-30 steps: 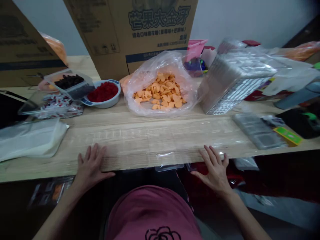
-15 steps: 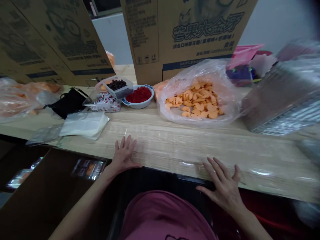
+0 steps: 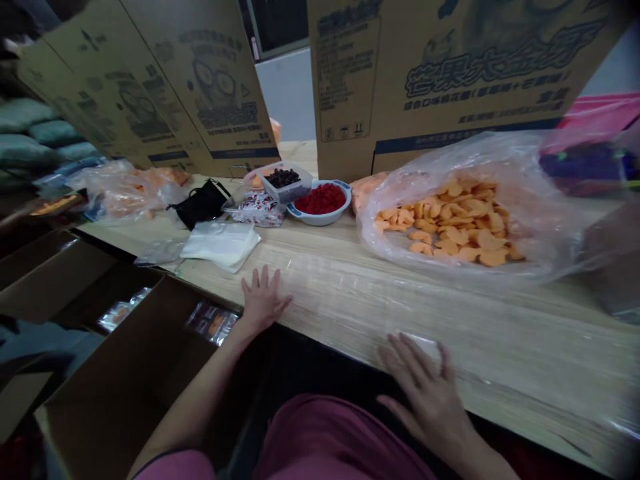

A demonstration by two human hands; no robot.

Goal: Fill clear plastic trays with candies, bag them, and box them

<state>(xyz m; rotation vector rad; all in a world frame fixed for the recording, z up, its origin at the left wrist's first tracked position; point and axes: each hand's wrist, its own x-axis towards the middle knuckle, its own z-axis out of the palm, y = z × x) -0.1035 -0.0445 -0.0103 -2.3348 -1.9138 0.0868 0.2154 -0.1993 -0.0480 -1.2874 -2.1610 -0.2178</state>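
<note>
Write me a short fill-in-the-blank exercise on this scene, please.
The left hand and right hand hold ____.
The pale stack lies nearer the ____ hand.
The pieces in the open plastic bag are coloured ____.
The heap in the bowl is coloured ____.
Missing words: nothing; left; orange; red.

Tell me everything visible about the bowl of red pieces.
The bowl is round, shallow and pale blue-grey, with a bluer rim widening into handles, and looks like plastic. It sits upright on the table, heaped with red pieces. A clear tub of dark pieces overlaps its left side in view; whether they touch is unclear. Neither the left hand nor the right hand touches it.
</note>
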